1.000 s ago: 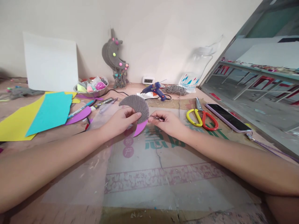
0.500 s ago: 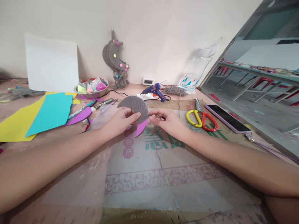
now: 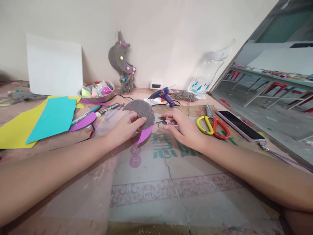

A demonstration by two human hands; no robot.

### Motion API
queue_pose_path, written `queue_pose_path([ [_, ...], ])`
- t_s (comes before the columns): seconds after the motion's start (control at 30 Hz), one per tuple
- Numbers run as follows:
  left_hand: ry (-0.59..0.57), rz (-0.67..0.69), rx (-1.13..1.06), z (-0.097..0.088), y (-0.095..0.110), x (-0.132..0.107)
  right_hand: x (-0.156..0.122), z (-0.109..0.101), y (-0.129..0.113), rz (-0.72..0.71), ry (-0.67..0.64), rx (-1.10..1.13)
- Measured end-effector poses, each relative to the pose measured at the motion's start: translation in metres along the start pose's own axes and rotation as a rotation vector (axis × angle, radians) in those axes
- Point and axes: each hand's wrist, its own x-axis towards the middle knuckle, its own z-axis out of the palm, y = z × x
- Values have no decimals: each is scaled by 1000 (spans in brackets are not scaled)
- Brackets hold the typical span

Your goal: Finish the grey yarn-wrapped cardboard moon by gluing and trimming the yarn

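A crescent moon cutout (image 3: 144, 110) is wrapped in grey yarn over most of its length, and its lower tip shows bare purple. My left hand (image 3: 130, 125) grips it from the left, thumb on the front face and fingers behind. Just right of the crescent, my right hand (image 3: 181, 127) is apart from it, thumb and fingers spread with nothing plainly between them. A thin grey yarn strand (image 3: 168, 163) lies on the clear sheet (image 3: 146, 209) below the hands.
Yellow-and-red-handled scissors (image 3: 207, 120) and a phone (image 3: 241, 125) lie at the right. Behind are a glue gun (image 3: 162, 95), a yarn bundle (image 3: 184, 95), a clock (image 3: 156, 85), a plastic jug (image 3: 206, 73) and a decorated grey moon (image 3: 117, 58). Blue foam sheet (image 3: 53, 119) and a bowl (image 3: 97, 99) sit left.
My right thumb and fingers have parted from a pinch beside the crescent, and the hand has moved slightly right. The crescent has turned a little, its purple tip swinging left and down.
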Motion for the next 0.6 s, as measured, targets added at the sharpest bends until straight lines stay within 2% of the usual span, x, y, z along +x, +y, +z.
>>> queue_pose_path([
  [0.1,36,23,19,-1,-1,1,-2,0,1,-100,-6,-187],
  [0.2,50,31,39,-1,0,1,-3,3,1,-146,-6,-252],
  [0.6,18,-20,-32,1,4,-1,-4,5,2,-86,7,-276],
])
